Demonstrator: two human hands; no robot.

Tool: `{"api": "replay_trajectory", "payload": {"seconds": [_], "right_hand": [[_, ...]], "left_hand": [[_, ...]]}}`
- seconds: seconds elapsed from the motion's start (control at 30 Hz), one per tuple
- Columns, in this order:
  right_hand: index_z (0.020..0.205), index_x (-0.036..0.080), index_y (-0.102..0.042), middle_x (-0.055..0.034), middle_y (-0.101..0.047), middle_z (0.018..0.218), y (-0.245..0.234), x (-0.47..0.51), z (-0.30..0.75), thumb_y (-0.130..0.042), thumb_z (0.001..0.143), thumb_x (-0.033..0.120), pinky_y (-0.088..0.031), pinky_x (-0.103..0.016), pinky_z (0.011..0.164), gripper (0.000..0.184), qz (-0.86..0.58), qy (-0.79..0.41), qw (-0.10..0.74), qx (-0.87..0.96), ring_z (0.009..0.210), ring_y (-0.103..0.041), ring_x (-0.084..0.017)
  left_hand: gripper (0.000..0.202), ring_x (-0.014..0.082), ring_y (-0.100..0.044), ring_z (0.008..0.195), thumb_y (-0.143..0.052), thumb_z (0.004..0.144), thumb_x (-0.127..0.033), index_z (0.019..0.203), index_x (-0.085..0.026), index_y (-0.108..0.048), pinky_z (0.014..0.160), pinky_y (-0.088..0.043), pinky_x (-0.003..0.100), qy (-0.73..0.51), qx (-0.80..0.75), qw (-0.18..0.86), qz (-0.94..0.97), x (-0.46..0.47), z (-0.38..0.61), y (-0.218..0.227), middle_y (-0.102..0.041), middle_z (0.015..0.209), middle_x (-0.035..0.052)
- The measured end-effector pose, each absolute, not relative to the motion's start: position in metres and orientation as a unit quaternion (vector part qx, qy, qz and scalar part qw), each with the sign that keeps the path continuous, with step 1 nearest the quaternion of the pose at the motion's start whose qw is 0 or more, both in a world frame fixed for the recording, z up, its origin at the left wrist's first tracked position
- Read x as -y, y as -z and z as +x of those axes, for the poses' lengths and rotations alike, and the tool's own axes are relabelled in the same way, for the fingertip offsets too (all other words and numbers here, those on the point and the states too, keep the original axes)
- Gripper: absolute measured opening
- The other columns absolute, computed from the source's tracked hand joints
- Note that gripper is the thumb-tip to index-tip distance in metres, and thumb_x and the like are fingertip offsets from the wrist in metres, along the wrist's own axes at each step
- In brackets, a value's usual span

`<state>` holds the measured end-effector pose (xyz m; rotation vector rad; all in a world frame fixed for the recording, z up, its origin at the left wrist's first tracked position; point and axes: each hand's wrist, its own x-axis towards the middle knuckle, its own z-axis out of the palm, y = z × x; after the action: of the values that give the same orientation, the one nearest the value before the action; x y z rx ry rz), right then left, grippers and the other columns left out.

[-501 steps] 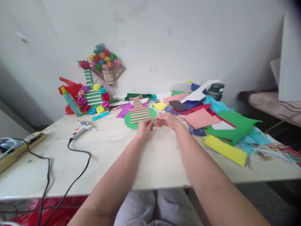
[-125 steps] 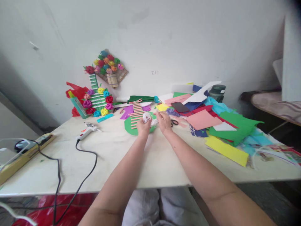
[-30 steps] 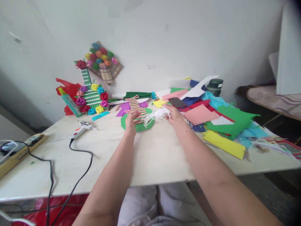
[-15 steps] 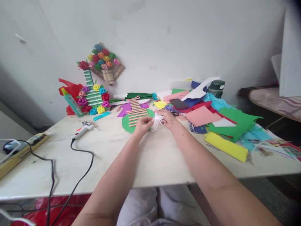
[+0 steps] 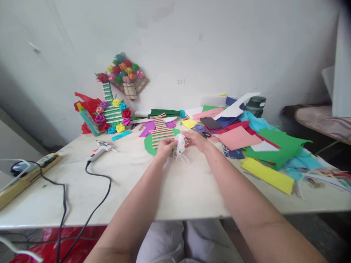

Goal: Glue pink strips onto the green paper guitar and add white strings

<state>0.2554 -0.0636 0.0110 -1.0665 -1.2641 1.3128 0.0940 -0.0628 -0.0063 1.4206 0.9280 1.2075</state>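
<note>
A tangled bundle of white string (image 5: 180,144) is between my two hands, above the middle of the table. My left hand (image 5: 166,147) pinches its left side with thumb and fingertips. On the other side, my right hand (image 5: 194,140) has its fingers curled around the bundle; part of the grip is hidden by the string. Loose strands hang below towards the tabletop. Just behind my hands lies a green card guitar shape (image 5: 149,145) with rows of pink rolled-paper sticks (image 5: 161,132) across its body and neck.
A hot glue gun (image 5: 100,150) with a black cord lies at left, near a power strip (image 5: 30,179). A finished flowered guitar (image 5: 113,114) and a glue bottle (image 5: 89,118) stand behind. Coloured paper (image 5: 240,138), a phone (image 5: 210,123), scissors (image 5: 205,134) and a dark flask (image 5: 255,106) crowd the right.
The white string bundle has loosened, and its strands now hang lower towards the table. Both hands keep hold of it in nearly the same place. The view has shifted slightly.
</note>
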Motion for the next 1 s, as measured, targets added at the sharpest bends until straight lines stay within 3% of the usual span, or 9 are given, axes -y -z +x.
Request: {"api": "replay_trajectory", "payload": {"seconds": [0.1, 0.23, 0.33, 0.4, 0.47, 0.6, 0.8, 0.9, 1.0], "right_hand": [[0.081, 0.013, -0.06, 0.0002, -0.06, 0.056, -0.007, 0.063, 0.242, -0.069, 0.063, 0.028, -0.037, -0.017, 0.035, 0.025, -0.476, -0.491, 0.491, 0.539, 0.043, -0.053, -0.009], [0.097, 0.016, -0.056, -0.0027, -0.065, 0.079, -0.002, 0.061, 0.231, -0.064, 0.068, 0.027, -0.042, -0.019, 0.036, 0.032, -0.448, -0.491, 0.556, 0.499, 0.051, -0.059, -0.011], [0.093, 0.015, -0.056, -0.0049, -0.065, 0.085, 0.002, 0.059, 0.23, -0.064, 0.069, 0.026, -0.043, -0.019, 0.037, 0.028, -0.477, -0.489, 0.547, 0.484, 0.055, -0.061, -0.012], [0.087, 0.015, -0.058, -0.004, -0.065, 0.079, 0.004, 0.059, 0.231, -0.064, 0.068, 0.023, -0.041, -0.017, 0.035, 0.021, -0.512, -0.473, 0.532, 0.481, 0.052, -0.06, -0.011], [0.081, 0.015, -0.059, -0.0026, -0.064, 0.072, 0.006, 0.058, 0.231, -0.064, 0.068, 0.02, -0.04, -0.017, 0.034, 0.015, -0.538, -0.454, 0.524, 0.479, 0.05, -0.058, -0.01], [0.075, 0.015, -0.059, -0.0015, -0.063, 0.068, 0.008, 0.057, 0.23, -0.061, 0.068, 0.018, -0.039, -0.017, 0.034, 0.008, -0.552, -0.428, 0.524, 0.487, 0.049, -0.058, -0.01], [0.074, 0.015, -0.059, -0.0016, -0.063, 0.07, 0.011, 0.054, 0.23, -0.06, 0.068, 0.019, -0.038, -0.019, 0.035, 0.007, -0.552, -0.414, 0.528, 0.495, 0.049, -0.057, -0.011], [0.072, 0.015, -0.06, -0.0025, -0.065, 0.072, 0.007, 0.056, 0.232, -0.062, 0.067, 0.024, -0.039, -0.019, 0.039, 0.01, -0.534, -0.419, 0.547, 0.49, 0.05, -0.057, -0.01], [0.076, 0.015, -0.063, -0.0024, -0.066, 0.073, 0.003, 0.059, 0.234, -0.063, 0.066, 0.034, -0.042, -0.021, 0.05, 0.021, -0.466, -0.459, 0.554, 0.515, 0.059, -0.059, -0.011]], "left_hand": [[0.018, 0.0057, -0.035, 0.035, -0.063, 0.057, -0.029, 0.055, -0.014, -0.055, 0.038, -0.023, 0.019, -0.502, -0.411, 0.486, 0.585, 0.057, 0.091, 0.008, -0.045, 0.041, -0.0044], [0.01, 0.0103, -0.044, 0.044, -0.06, 0.059, -0.025, 0.055, -0.016, -0.056, 0.044, -0.03, 0.022, -0.547, -0.472, 0.388, 0.572, 0.046, 0.076, 0.008, -0.051, 0.047, -0.0012], [0.008, 0.0223, -0.055, 0.072, -0.061, 0.061, -0.025, 0.058, -0.018, -0.061, 0.058, -0.037, 0.029, -0.537, -0.591, 0.202, 0.567, 0.041, 0.06, 0.004, -0.058, 0.059, 0.0058], [0.009, 0.03, -0.049, 0.094, -0.062, 0.063, -0.026, 0.06, -0.018, -0.063, 0.071, -0.037, 0.037, -0.504, -0.637, 0.104, 0.573, 0.04, 0.052, 0.002, -0.063, 0.073, 0.0107], [0.008, 0.0339, -0.042, 0.105, -0.062, 0.063, -0.024, 0.059, -0.017, -0.064, 0.082, -0.031, 0.044, -0.48, -0.653, 0.066, 0.582, 0.041, 0.047, 0.001, -0.064, 0.086, 0.0124], [0.006, 0.0379, -0.039, 0.105, -0.064, 0.06, -0.02, 0.057, -0.015, -0.064, 0.084, -0.026, 0.051, -0.456, -0.665, 0.057, 0.589, 0.04, 0.046, 0.004, -0.064, 0.091, 0.0143], [0.007, 0.0392, -0.04, 0.103, -0.064, 0.061, -0.022, 0.057, -0.015, -0.065, 0.082, -0.028, 0.052, -0.466, -0.641, 0.042, 0.609, 0.034, 0.045, 0.008, -0.064, 0.088, 0.0149], [0.012, 0.0298, -0.051, 0.089, -0.062, 0.065, -0.027, 0.062, -0.016, -0.065, 0.077, -0.037, 0.043, -0.494, -0.584, 0.092, 0.637, 0.031, 0.05, 0.008, -0.064, 0.076, 0.0109], [0.019, 0.0164, -0.052, 0.062, -0.058, 0.069, -0.034, 0.067, -0.016, -0.062, 0.061, -0.041, 0.031, -0.53, -0.464, 0.261, 0.66, 0.034, 0.064, 0.01, -0.058, 0.06, 0.0032]]}}
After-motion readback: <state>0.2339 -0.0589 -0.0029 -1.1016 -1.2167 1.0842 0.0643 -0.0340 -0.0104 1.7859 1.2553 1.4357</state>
